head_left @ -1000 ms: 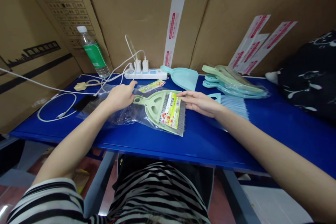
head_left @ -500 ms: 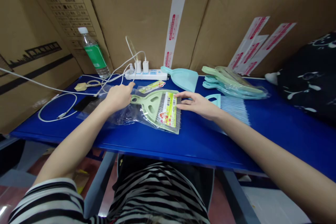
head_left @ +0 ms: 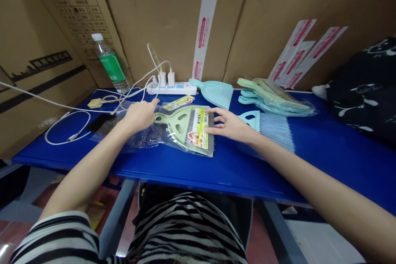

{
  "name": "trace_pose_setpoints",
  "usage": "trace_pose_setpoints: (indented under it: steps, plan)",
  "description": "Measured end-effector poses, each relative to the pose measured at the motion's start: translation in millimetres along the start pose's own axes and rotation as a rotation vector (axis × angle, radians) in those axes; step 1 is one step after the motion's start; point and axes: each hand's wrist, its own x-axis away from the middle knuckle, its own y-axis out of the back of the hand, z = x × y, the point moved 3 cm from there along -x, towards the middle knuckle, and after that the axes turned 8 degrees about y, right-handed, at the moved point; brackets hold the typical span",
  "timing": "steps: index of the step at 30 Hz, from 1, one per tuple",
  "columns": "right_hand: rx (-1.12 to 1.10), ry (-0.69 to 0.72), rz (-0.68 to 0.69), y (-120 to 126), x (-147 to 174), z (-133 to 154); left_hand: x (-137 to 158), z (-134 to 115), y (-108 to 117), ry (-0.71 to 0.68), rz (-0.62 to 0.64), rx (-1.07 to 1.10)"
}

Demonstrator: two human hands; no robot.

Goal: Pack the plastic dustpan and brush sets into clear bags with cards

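Green dustpan set (head_left: 177, 136) lies on blue table (head_left: 185, 173) between left hand (head_left: 140, 114) and right hand (head_left: 231, 126), long axis left-right. Handle (head_left: 160, 121) points at left hand; grip hidden, can't tell. Right hand nearer bristles (head_left: 211, 140), fingers apart, tips at label (head_left: 199, 130) edge.

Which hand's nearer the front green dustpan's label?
Right. The right hand is at the right edge of the label; the left hand is farther left, by the dustpan handle.
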Motion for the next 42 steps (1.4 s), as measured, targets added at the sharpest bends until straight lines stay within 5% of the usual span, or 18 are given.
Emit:
trace_pose_setpoints:
  steps: [42]
  plan:
    - [0.308, 0.169, -0.023, -3.0, 1.1, -0.7, -0.8, 5.9, 4.2, 0.095, -0.001, -0.095]
